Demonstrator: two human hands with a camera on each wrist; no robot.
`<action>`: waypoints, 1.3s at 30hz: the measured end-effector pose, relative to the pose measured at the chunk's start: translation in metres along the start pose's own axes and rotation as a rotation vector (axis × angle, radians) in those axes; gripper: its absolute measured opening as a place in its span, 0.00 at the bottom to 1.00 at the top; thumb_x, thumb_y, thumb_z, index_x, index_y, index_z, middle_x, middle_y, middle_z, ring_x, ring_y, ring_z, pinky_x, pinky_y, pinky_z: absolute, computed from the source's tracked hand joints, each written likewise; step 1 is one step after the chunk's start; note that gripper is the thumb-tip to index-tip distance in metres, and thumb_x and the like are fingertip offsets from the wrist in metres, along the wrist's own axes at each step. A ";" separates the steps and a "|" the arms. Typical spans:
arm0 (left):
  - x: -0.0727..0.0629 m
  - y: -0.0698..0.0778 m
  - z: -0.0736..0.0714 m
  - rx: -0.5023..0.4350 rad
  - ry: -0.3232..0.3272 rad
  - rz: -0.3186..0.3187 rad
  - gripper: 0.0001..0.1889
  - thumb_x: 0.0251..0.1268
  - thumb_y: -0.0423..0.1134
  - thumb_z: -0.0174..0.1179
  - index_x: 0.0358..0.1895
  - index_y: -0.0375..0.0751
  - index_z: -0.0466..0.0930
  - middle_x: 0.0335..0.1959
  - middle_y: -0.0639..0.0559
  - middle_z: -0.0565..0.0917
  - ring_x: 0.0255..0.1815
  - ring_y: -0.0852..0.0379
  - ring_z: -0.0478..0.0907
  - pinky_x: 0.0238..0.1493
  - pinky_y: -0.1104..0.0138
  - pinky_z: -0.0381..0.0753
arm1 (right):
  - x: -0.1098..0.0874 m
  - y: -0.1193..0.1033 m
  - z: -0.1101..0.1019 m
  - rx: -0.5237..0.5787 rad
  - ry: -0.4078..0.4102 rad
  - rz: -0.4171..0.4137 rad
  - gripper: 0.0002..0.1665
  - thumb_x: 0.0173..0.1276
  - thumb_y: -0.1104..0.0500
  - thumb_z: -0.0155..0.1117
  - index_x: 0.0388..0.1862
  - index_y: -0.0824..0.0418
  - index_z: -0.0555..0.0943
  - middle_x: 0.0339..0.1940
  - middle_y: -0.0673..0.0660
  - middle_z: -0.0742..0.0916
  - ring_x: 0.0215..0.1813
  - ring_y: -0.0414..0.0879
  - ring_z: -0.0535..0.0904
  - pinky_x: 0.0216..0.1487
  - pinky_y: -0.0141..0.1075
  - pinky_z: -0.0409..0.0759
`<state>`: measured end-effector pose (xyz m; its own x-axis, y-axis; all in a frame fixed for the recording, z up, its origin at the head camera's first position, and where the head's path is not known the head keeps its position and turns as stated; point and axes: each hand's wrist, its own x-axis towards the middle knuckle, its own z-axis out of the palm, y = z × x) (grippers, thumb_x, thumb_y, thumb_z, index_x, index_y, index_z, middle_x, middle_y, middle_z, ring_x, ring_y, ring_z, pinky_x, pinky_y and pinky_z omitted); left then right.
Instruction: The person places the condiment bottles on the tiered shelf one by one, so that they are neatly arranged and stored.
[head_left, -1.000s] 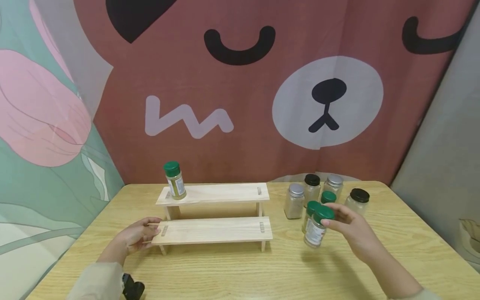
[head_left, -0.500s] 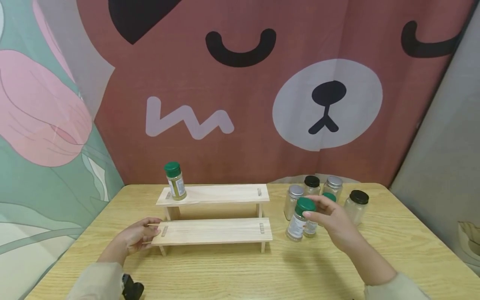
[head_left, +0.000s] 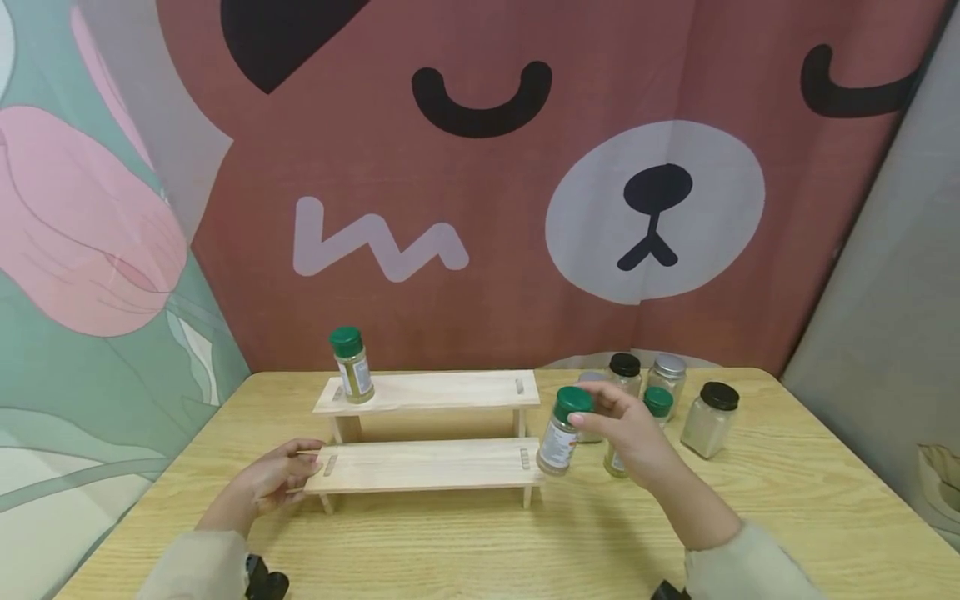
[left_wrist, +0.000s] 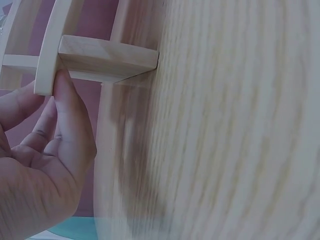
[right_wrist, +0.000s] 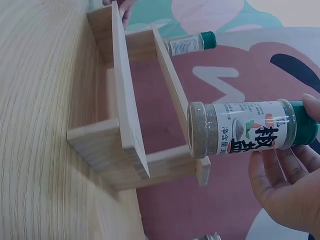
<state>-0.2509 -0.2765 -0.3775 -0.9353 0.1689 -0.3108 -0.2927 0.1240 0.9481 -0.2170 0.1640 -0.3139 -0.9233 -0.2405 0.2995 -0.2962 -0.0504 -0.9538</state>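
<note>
1. Head view, right side: the held jar [head_left: 558,442], green-capped and white-labelled, is pinched at its cap between the thumb and fingers of the right hand [head_left: 633,429]. It is slightly tilted and is seen just beside the right end of the lower shelf [head_left: 427,465]; whether that shelf is touched cannot be told from this angle.
2. Head view, left side: the left end of the lower shelf is pinched by the left hand [head_left: 277,475].
3. Head view, rear: a second green-capped jar [head_left: 354,371] is stood upright at the left end of the upper shelf [head_left: 450,389]. Both shelves are carried on short legs above the wooden table [head_left: 450,550].
4. Head view, far right: a black-lidded jar [head_left: 708,421], a silver-lidded jar [head_left: 667,379] and a third green-capped jar [head_left: 658,406] are grouped near the right hand, among others partly hidden by it.
5. Left wrist view: the shelf end is clasped between thumb and fingertips, near a wooden leg [left_wrist: 107,56].
6. Right wrist view: brownish powder is shown inside the held jar, whose label [right_wrist: 252,127] is printed with black characters. The cap is enclosed by thumb and fingers; the base is pointed toward the shelves, well apart from the tabletop.
</note>
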 end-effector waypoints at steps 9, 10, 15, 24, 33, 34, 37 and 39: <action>0.002 0.001 0.000 0.000 0.014 -0.017 0.26 0.55 0.28 0.51 0.56 0.30 0.53 0.34 0.50 0.71 0.28 0.59 0.75 0.24 0.70 0.73 | 0.020 0.001 0.018 -0.027 0.011 0.066 0.25 0.56 0.61 0.60 0.51 0.70 0.68 0.37 0.54 0.77 0.39 0.44 0.74 0.44 0.38 0.71; 0.003 0.001 0.000 0.002 0.011 -0.019 0.26 0.55 0.28 0.51 0.57 0.30 0.52 0.34 0.50 0.71 0.27 0.59 0.75 0.24 0.70 0.73 | 0.023 0.001 0.019 -0.016 0.008 0.072 0.25 0.56 0.61 0.60 0.51 0.70 0.68 0.37 0.54 0.77 0.40 0.44 0.74 0.44 0.39 0.71; 0.005 0.001 -0.001 -0.008 0.003 -0.032 0.26 0.54 0.28 0.51 0.57 0.30 0.52 0.33 0.49 0.72 0.27 0.60 0.75 0.25 0.70 0.73 | 0.036 0.001 0.029 0.035 -0.022 0.064 0.21 0.55 0.61 0.61 0.47 0.67 0.70 0.35 0.53 0.78 0.39 0.44 0.74 0.45 0.40 0.71; 0.003 0.004 -0.001 -0.039 -0.009 -0.039 0.26 0.54 0.27 0.52 0.56 0.31 0.52 0.36 0.49 0.69 0.28 0.59 0.75 0.26 0.69 0.74 | 0.064 -0.002 0.050 0.064 -0.036 0.050 0.21 0.54 0.61 0.63 0.46 0.65 0.71 0.34 0.52 0.78 0.38 0.45 0.74 0.46 0.42 0.70; 0.001 0.007 -0.002 -0.065 -0.020 -0.026 0.24 0.54 0.26 0.52 0.54 0.32 0.55 0.34 0.50 0.71 0.27 0.59 0.76 0.26 0.69 0.75 | 0.084 -0.009 0.074 0.089 -0.066 0.010 0.20 0.55 0.64 0.60 0.48 0.70 0.71 0.34 0.53 0.79 0.38 0.45 0.76 0.45 0.41 0.71; 0.001 0.006 -0.002 -0.067 -0.027 -0.020 0.24 0.54 0.26 0.52 0.54 0.31 0.56 0.34 0.50 0.71 0.27 0.59 0.76 0.26 0.69 0.75 | 0.086 -0.009 0.077 0.090 -0.067 0.015 0.20 0.55 0.65 0.60 0.47 0.70 0.71 0.35 0.53 0.79 0.39 0.45 0.75 0.45 0.41 0.71; 0.001 0.005 -0.002 -0.072 -0.052 -0.007 0.23 0.54 0.26 0.51 0.53 0.31 0.56 0.33 0.51 0.72 0.28 0.59 0.76 0.26 0.68 0.75 | 0.092 -0.012 0.084 0.065 -0.070 0.038 0.20 0.56 0.64 0.60 0.48 0.67 0.71 0.36 0.54 0.78 0.40 0.46 0.75 0.45 0.40 0.71; 0.002 0.004 -0.002 -0.075 -0.053 -0.010 0.22 0.54 0.26 0.51 0.53 0.32 0.56 0.32 0.51 0.72 0.27 0.59 0.76 0.26 0.68 0.75 | 0.098 -0.015 0.089 0.047 -0.065 0.058 0.20 0.55 0.63 0.61 0.47 0.66 0.72 0.36 0.55 0.78 0.41 0.46 0.74 0.45 0.40 0.71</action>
<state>-0.2539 -0.2776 -0.3742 -0.9211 0.2198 -0.3213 -0.3177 0.0524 0.9467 -0.2812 0.0549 -0.2730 -0.9205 -0.3063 0.2425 -0.2290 -0.0798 -0.9702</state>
